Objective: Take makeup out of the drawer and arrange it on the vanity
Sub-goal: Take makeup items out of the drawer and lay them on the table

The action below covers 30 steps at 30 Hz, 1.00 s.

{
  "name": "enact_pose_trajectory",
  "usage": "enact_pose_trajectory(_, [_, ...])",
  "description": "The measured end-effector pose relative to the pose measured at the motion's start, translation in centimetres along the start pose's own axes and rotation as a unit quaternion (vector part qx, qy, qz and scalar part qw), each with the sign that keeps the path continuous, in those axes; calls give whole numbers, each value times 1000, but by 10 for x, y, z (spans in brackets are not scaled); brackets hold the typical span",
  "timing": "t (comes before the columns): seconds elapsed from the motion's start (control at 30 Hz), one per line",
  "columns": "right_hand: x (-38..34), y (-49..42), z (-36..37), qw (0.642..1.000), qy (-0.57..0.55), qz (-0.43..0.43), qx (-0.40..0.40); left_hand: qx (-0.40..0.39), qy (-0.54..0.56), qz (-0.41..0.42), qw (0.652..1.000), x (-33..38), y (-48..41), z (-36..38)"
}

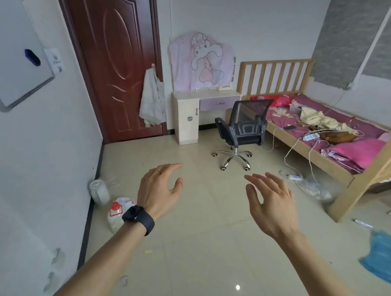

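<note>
A small white vanity [185, 119] stands against the far wall between the door and the bed. Its purple drawer [218, 102] under the top is closed, and a pink cartoon cloth [201, 60] covers the mirror above it. No makeup shows from here. My left hand [160, 187], with a black watch on the wrist, and my right hand [270, 199] are stretched out over the tiled floor, far short of the vanity. Both have relaxed, spread fingers and hold nothing.
A black mesh office chair [242, 130] stands in front of the vanity. A wooden bed [330, 129] with pink bedding and cables fills the right. A dark red door [113, 56] is at left. A plastic jug [117, 214] and white canister [99, 190] sit by the left wall.
</note>
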State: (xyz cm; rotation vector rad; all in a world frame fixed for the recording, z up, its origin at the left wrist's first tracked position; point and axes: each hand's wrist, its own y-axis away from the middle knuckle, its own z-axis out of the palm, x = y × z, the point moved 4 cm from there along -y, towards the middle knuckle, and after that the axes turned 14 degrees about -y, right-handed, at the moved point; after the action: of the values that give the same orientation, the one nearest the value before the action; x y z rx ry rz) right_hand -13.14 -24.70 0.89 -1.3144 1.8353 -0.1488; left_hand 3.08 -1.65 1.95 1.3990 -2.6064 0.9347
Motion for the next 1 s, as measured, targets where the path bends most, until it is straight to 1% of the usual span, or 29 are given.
enact_pose_trajectory(0.13, [5, -60, 39, 1000, -10, 17, 0, -11, 9, -5, 1000, -27, -63, 22])
enact_pose_trajectory(0.27, [16, -118, 73, 1000, -10, 18, 17, -19, 20, -9, 1000, -49, -125, 50])
enact_pose_trajectory(0.57, [59, -247, 162, 999, -16, 40, 6, -57, 41, -17, 997, -93, -258, 137])
enact_pose_trajectory(0.7, [92, -322, 212, 999, -33, 40, -2, -62, 33, -20, 997, -111, -335, 180])
enact_pose_trajectory(0.8, [116, -387, 247, 997, -59, 40, 1, -66, 28, -37, 997, -125, -400, 211])
enact_pose_trajectory(1.0, [154, -511, 312, 996, -75, 38, -11, -59, 13, -63, 996, -156, -519, 262])
